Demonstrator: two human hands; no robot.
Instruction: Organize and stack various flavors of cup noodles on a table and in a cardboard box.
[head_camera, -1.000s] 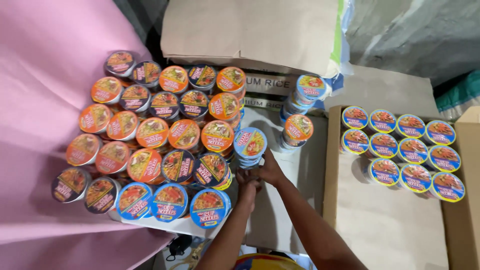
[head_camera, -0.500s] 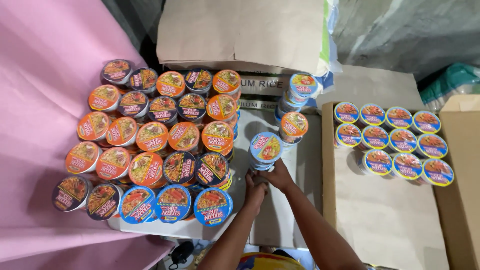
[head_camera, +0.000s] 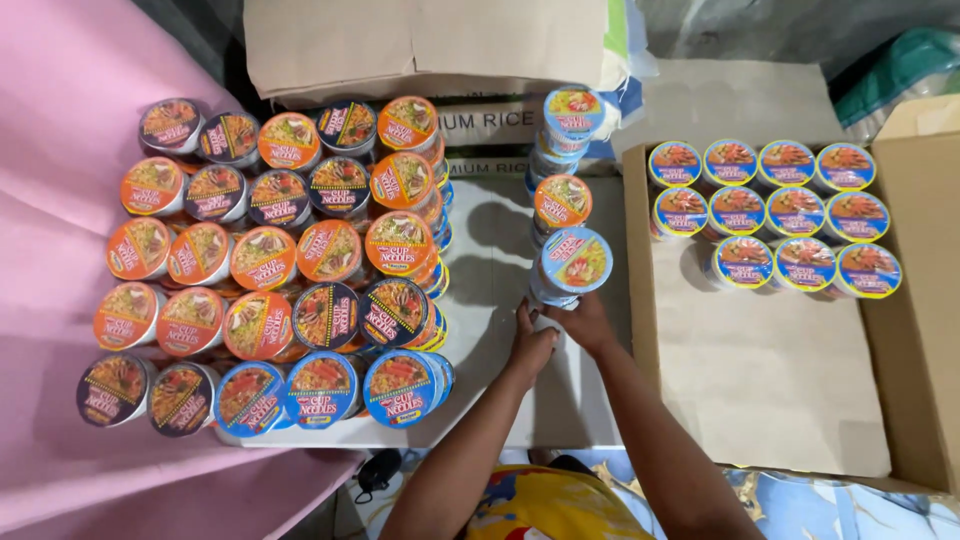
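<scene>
Both my hands are wrapped around the foot of one stack of noodle cups (head_camera: 568, 268). My left hand (head_camera: 530, 345) cups the near-left side, fingers curled against the lowest cup; my right hand (head_camera: 583, 322) closes on the near-right side. Gripping low with two hands keeps a tall, light column from buckling in the middle, I judge. The stack stands on the white surface (head_camera: 490, 270), its blue-rimmed lid facing up at me, just left of the cardboard box (head_camera: 770, 380).

Behind it, in line: a second stack with an orange lid (head_camera: 562, 201), then a third with a blue lid (head_camera: 573, 110). All three sit in the gap between box and main block.

Left: a dense block of cups (head_camera: 270, 265), rows touching, orange, dark and blue lids mixed, stacked several high.

Right: the box lies open; three rows of blue-lidded cups (head_camera: 775, 215) are packed tight against its far wall, front row short one at the left. The near floor of the box is bare cardboard.

Pink cloth (head_camera: 60, 150) along the left edge.
</scene>
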